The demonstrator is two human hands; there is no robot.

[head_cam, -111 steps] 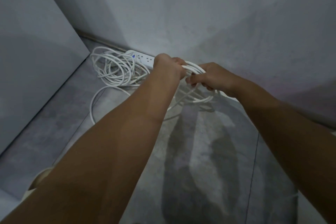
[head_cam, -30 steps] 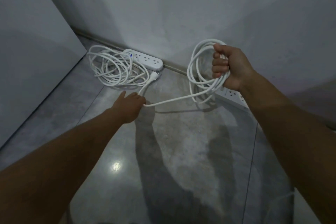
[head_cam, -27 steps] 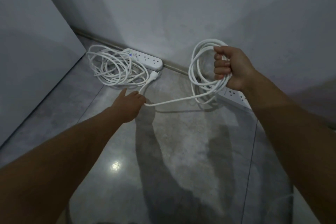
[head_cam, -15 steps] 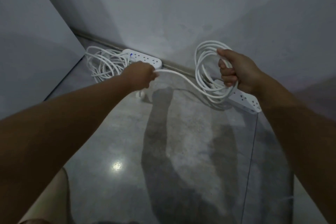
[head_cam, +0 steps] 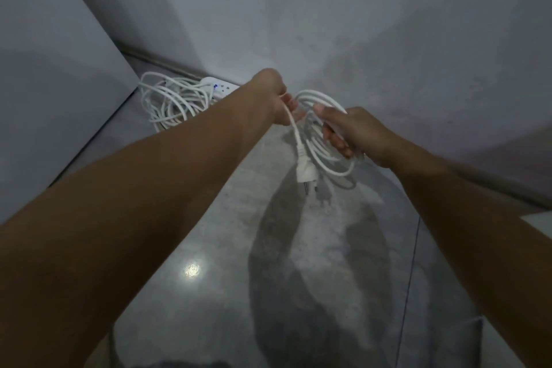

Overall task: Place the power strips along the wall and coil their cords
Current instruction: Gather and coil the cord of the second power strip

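Observation:
My right hand (head_cam: 357, 134) grips a coil of white cord (head_cam: 321, 140) held above the floor near the wall. My left hand (head_cam: 273, 98) pinches the cord's loose end just left of the coil; the white plug (head_cam: 304, 172) dangles below it. Along the wall at the back left lies a white power strip (head_cam: 222, 88) with its own cord (head_cam: 170, 103) heaped in loose loops beside it. My right arm hides the strip that belongs to the held coil.
The grey wall (head_cam: 328, 24) runs diagonally across the back. A pale panel (head_cam: 53, 84) stands at the left, forming a corner. The glossy grey floor (head_cam: 298, 248) carries my shadow and a light reflection (head_cam: 192, 269).
My left hand rose from the floor with the plug end and came right to meet the coil. My right hand lowered the coil slightly toward the centre.

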